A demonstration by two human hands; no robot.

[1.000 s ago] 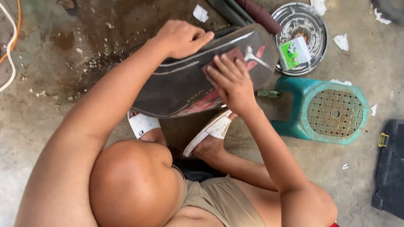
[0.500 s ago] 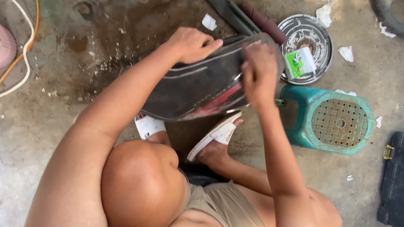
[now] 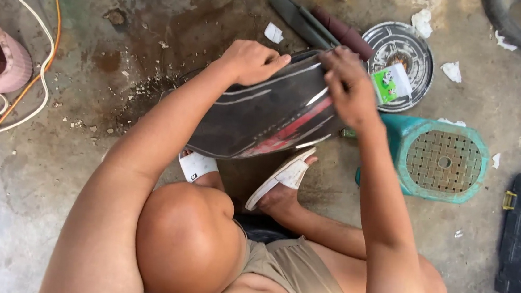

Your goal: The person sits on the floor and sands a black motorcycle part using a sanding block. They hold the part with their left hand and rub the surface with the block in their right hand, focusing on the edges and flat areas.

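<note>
Fingers of the left hand curl over the far edge of a dark curved panel with red and white stripes, gripping it. Right hand clasps the panel's right end, fingers bent around it. Panel sits above two white sandals, left of a teal stool and near a round metal lid.

Black curved panel with red and silver stripes, held tilted on edge, just left of the green stool.

Stool right of panel
</note>
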